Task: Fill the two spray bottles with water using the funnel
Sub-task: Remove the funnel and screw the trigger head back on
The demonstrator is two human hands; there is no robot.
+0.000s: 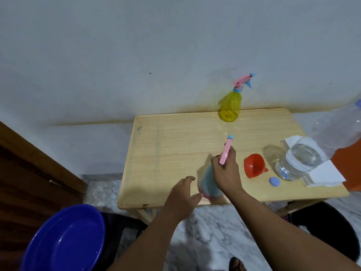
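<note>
A light blue spray bottle [208, 182] stands near the front edge of the wooden table [175, 145]. My right hand [226, 171] grips its pink spray head from above. My left hand [182, 194] hovers just left of the bottle with fingers spread, holding nothing. A yellow spray bottle [230, 106] with a pink and blue head stands at the back of the table. A red funnel [254, 165] lies on its side to the right of my right hand. A large clear water bottle [304, 157], uncapped and partly full, stands further right, with its blue cap [274, 181] on the table.
White paper [322, 175] lies under the water bottle at the table's right edge. A blue basin [64, 239] sits on a dark stool at lower left. A brown door [29, 177] is on the left, a black chair [332, 227] at lower right.
</note>
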